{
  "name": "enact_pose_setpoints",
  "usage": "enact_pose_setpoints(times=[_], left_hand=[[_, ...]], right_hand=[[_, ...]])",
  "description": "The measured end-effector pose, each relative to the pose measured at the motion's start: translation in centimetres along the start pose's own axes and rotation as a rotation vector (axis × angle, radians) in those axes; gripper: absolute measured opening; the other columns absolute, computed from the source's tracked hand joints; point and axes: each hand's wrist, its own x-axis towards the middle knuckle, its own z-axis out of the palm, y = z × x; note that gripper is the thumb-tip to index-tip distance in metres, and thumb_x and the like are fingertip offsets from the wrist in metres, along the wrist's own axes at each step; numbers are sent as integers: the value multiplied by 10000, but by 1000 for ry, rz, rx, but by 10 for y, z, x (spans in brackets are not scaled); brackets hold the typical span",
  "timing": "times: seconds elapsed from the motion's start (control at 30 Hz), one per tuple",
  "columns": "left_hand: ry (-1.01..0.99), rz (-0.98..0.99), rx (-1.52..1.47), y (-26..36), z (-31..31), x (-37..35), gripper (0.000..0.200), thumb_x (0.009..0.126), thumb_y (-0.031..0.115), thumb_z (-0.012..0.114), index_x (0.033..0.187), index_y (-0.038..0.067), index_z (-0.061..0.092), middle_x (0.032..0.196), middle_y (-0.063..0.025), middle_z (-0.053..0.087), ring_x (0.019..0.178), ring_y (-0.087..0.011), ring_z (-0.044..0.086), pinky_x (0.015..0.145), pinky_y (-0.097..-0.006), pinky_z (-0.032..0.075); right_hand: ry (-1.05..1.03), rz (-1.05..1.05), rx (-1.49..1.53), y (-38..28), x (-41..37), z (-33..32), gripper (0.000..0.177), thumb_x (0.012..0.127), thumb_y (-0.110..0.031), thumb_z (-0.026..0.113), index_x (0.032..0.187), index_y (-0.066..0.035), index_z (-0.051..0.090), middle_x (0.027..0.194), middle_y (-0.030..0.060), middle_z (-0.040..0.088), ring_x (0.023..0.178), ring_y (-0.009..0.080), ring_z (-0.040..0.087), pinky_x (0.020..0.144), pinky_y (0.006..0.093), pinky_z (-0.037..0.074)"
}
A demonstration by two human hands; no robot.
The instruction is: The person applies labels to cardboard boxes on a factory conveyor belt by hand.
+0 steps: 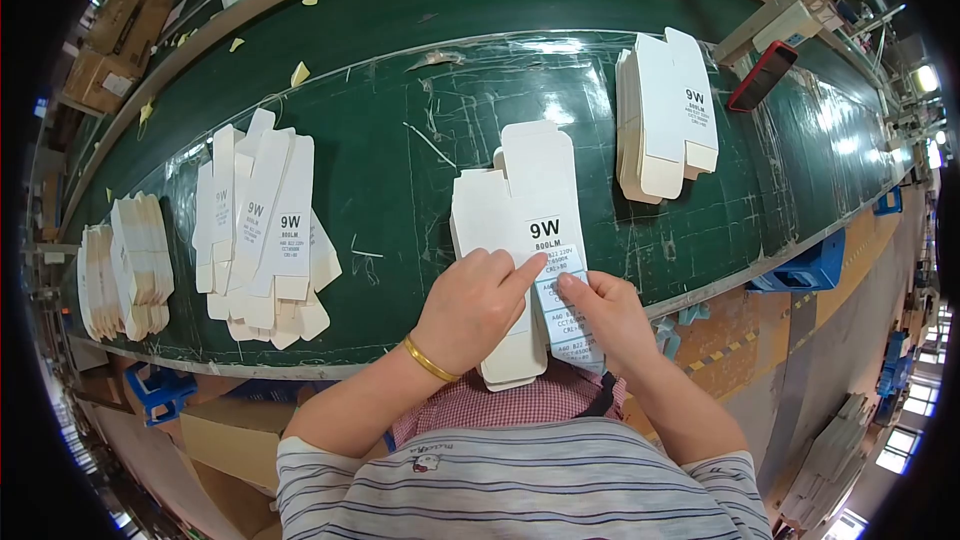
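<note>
A stack of flat white cartons (540, 180) printed "9W 800LM" lies in front of me, overhanging the table's near edge. My right hand (605, 315) pinches a strip of printed labels (570, 322) between thumb and fingers, over the lower right part of the top carton. With its index finger stretched out, my left hand (480, 302) touches the top label just under the "800LM" print. The other fingers of that hand are curled over the carton; whether they hold anything is hidden.
Loosely fanned cartons (262, 230) lie to the left, with bundled cartons (125, 265) beyond them. Another carton stack (665, 115) is at the back right, near a red-edged phone (763, 76) by a metal post. Blue plastic stools (800, 268) stand below the green table (380, 140).
</note>
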Motion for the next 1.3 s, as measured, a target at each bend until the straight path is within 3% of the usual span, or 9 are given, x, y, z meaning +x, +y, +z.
enact_pose_setpoints(times=[0.33, 0.5, 0.63, 0.73, 0.8, 0.9, 1.03, 1.17, 1.3], left_hand=[[-78, 117, 99, 2, -3, -4, 388, 801, 88, 592, 1184, 106, 646, 763, -59, 470, 694, -205, 497, 606, -326, 454], [-76, 128, 138, 9, -1, -1, 374, 809, 172, 651, 1180, 118, 641, 772, -60, 494, 699, -226, 524, 620, -344, 468], [-6, 172, 216, 15, 7, 15, 369, 818, 237, 655, 1137, 53, 625, 820, -73, 539, 763, -246, 566, 657, -344, 499], [-27, 269, 313, 23, 13, 20, 281, 824, 190, 619, 1026, -5, 620, 849, -84, 564, 836, -249, 581, 691, -341, 509], [-133, 328, 437, 19, 27, 16, 165, 781, 152, 610, 868, 13, 625, 820, -81, 565, 804, -238, 595, 669, -344, 515], [-136, 421, 447, 27, 17, 16, 90, 730, 134, 605, 739, 45, 612, 776, -69, 557, 739, -220, 598, 624, -341, 516], [65, 585, 422, 24, -32, 4, 70, 693, 129, 622, 705, 64, 598, 749, -57, 544, 695, -213, 586, 599, -341, 504], [64, 480, 540, 0, -118, -36, 79, 687, 123, 639, 726, 75, 589, 752, -57, 543, 702, -224, 577, 613, -349, 492], [49, 129, 733, -52, -147, -98, 83, 704, 122, 655, 738, 88, 586, 753, -53, 545, 724, -232, 572, 632, -363, 482]], right_hand=[[-122, -41, -169, 61, -50, -28, 271, 936, -194, 642, 1070, 41, 657, 912, 32, 676, 790, 69, 582, 696, 234, 492], [-173, -15, -81, 86, -62, -40, 265, 948, -183, 623, 1098, 33, 653, 940, 26, 678, 820, 64, 588, 726, 234, 498], [-193, -71, -114, 88, -68, -37, 250, 954, -155, 597, 1120, 23, 651, 959, 24, 681, 830, 65, 598, 737, 242, 504], [-193, -132, -145, 92, -66, -40, 237, 951, -140, 592, 1116, 17, 659, 965, 25, 683, 830, 67, 603, 734, 245, 504], [-179, -149, -120, 79, -74, -37, 240, 946, -153, 607, 1105, 17, 662, 955, 25, 682, 832, 70, 597, 743, 245, 498], [-199, -219, -178, 72, -74, -38, 255, 943, -171, 618, 1104, 22, 661, 949, 28, 681, 841, 76, 592, 758, 249, 493], [-215, -303, -253, 61, -77, -37, 268, 942, -187, 624, 1096, 29, 664, 942, 32, 681, 848, 82, 590, 767, 257, 491], [-220, -370, -288, 64, -68, -42, 265, 942, -195, 626, 1073, 31, 671, 924, 30, 679, 840, 81, 579, 761, 255, 481], [-217, -528, -412, 58, -65, -40, 240, 931, -178, 627, 1045, 28, 673, 908, 36, 670, 831, 93, 573, 753, 265, 477]])
